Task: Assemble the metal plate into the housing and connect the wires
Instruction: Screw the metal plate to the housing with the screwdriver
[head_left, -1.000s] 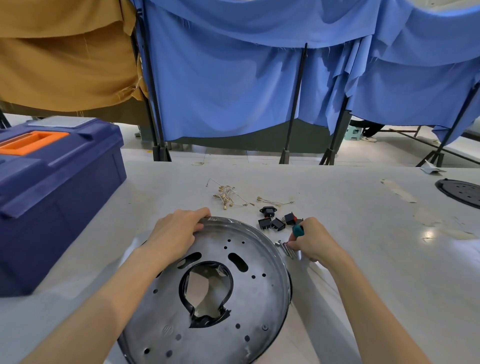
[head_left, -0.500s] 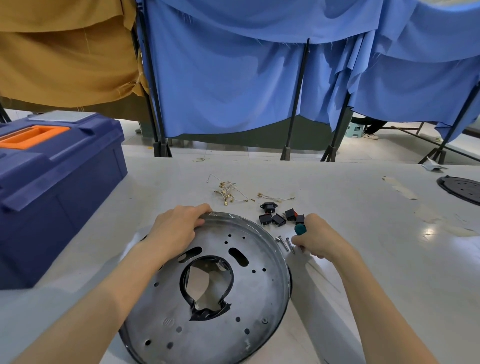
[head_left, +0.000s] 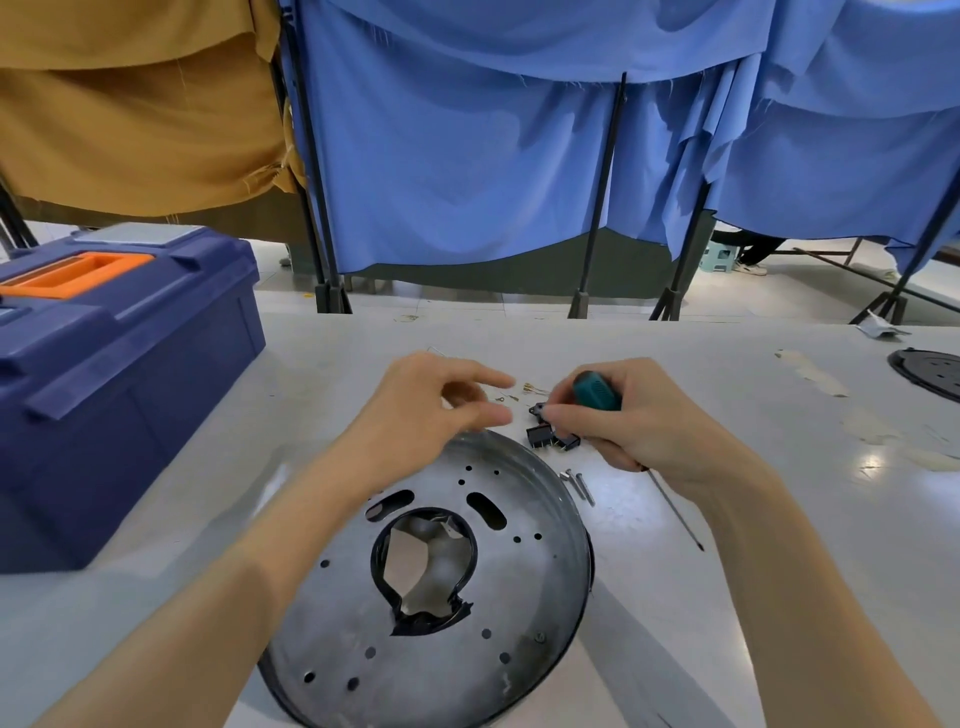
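A round grey metal plate (head_left: 441, 613) with many holes and a dark-edged centre cut-out lies on the white table, seated in a black-rimmed housing (head_left: 588, 564). My left hand (head_left: 415, 410) hovers just beyond the plate's far rim, fingers loosely spread and holding nothing. My right hand (head_left: 628, 415) grips a screwdriver by its teal handle (head_left: 597, 391); the thin shaft (head_left: 675, 512) points down toward me. Small black connectors (head_left: 545, 435) lie between the hands. A few brass-tipped wires (head_left: 530, 388) show behind the fingers. Silver screws (head_left: 577, 483) lie beside the plate's right rim.
A dark blue toolbox (head_left: 119, 374) with an orange handle stands at the left of the table. A second black round part (head_left: 930, 371) lies at the far right edge. Blue and ochre curtains on black stands hang behind the table.
My left hand has let go of the plate's rim and lifted toward the small parts. My right hand has risen with the screwdriver, off the screws and up to the connectors.
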